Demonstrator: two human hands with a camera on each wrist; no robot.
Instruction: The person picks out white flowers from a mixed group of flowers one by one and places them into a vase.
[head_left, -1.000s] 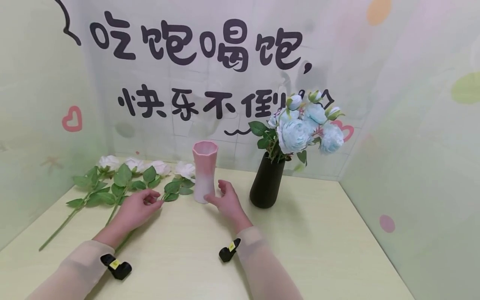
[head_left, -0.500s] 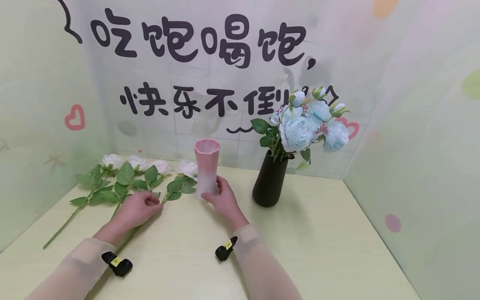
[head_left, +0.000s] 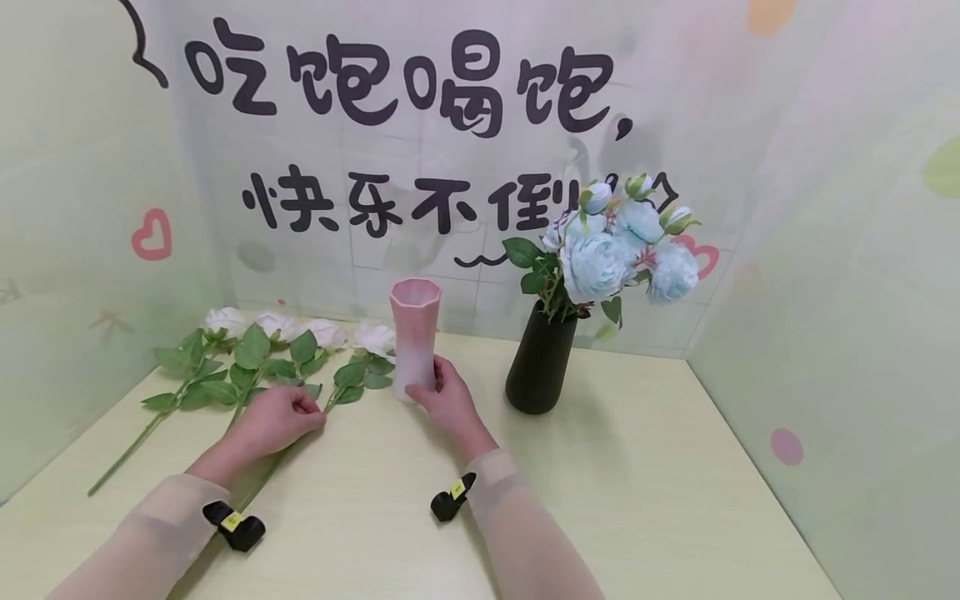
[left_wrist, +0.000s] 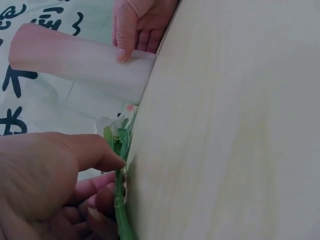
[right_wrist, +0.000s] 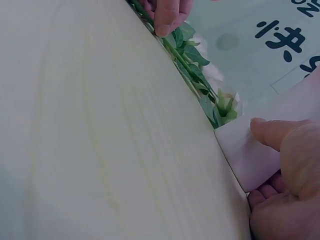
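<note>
Waisted vase, perhaps ceramic, is gripped by the right hand; the left hand pinches a slender stem.

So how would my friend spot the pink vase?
On the table, look between the pale roses and the black vase. The pink vase stands there, its lower part in the right hand. Unlike the black vase, it holds no flowers and fades from pink down to white.

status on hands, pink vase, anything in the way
Left hand pinching a rose stem. Right hand gripping pink vase low down; vase upright. Black vase right of that hand, seemingly out of the way.
</note>
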